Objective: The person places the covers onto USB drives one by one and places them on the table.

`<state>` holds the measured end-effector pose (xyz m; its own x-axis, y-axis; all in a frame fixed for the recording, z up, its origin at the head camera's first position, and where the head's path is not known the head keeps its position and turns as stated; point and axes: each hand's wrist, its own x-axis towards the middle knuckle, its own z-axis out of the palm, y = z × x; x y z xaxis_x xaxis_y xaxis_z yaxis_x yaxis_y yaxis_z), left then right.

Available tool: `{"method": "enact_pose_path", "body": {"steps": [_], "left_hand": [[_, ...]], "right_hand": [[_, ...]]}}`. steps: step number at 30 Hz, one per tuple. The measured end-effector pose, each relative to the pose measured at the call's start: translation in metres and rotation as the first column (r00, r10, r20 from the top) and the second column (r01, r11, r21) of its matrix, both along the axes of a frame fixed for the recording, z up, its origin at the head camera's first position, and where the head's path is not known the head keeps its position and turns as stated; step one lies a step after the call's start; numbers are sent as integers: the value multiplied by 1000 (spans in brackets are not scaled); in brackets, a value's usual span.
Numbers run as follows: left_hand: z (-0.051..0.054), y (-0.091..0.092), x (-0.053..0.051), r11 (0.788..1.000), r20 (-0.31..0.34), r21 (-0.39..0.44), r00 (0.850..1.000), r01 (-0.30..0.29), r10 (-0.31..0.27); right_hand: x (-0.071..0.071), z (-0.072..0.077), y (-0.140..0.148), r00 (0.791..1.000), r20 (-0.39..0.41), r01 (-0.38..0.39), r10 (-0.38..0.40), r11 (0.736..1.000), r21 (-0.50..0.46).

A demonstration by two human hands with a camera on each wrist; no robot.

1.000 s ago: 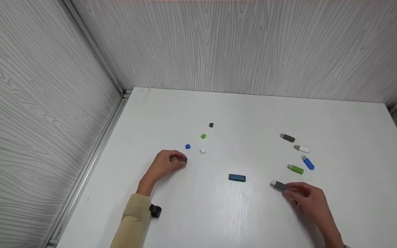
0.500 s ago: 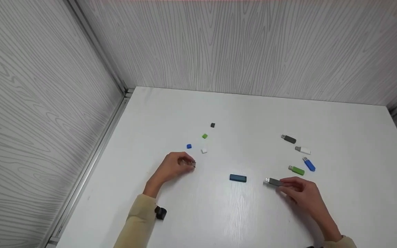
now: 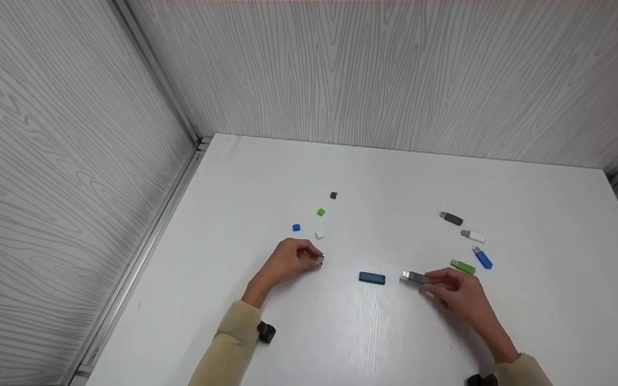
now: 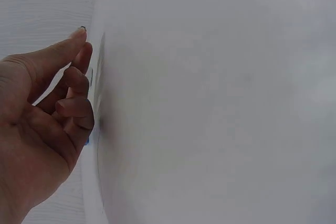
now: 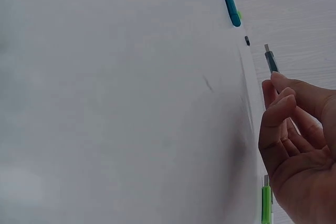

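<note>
Between thumb and fingertips my left hand [image 3: 292, 262] pinches a small grey USB cap [image 3: 321, 259], mostly covered by the fingers. My right hand [image 3: 456, 297] pinches the rear end of a dark grey USB flash drive [image 3: 415, 277], its bare metal plug pointing left toward the other hand. In the right wrist view that drive [image 5: 271, 61] sticks out past the thumb tip. Between the two hands lies a teal USB flash drive [image 3: 372, 278] with no plug showing. The left wrist view has the left hand [image 4: 47, 108] with only a dark speck of the cap at its fingertips.
Beyond the left hand lie loose caps: blue [image 3: 296, 227], white [image 3: 319, 235], green [image 3: 321, 212] and black [image 3: 333, 195]. Uncapped drives lie beyond the right hand: green [image 3: 463, 267], blue [image 3: 483, 258], white [image 3: 473, 236] and black [image 3: 451, 218]. Panels wall the white table [image 3: 341, 343].
My left hand has moved right with the grey cap. My right hand has moved left and slightly away with the dark grey drive, narrowing the gap between them.
</note>
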<state>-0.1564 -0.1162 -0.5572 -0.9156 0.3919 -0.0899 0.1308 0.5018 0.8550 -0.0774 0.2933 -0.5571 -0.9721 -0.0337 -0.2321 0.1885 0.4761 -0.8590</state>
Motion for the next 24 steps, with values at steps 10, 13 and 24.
{"method": "enact_pose_path", "body": {"steps": [10, 13, 24], "left_hand": [[-2, 26, 1, 1000, 17, -13, 1000, -14, 14], [-1, 31, 1, 1000, 19, -23, 1000, -1, 2], [3, 53, -4, 1000, 19, -31, 1000, 0, 1]], "right_hand": [[-8, -5, -11, 1000, -16, 0, 0, 1000, 9], [-11, -5, -15, 1000, -11, -1, 1, 1000, -6], [-24, -5, -29, 1000, -20, -18, 17, 999, -26]]}}
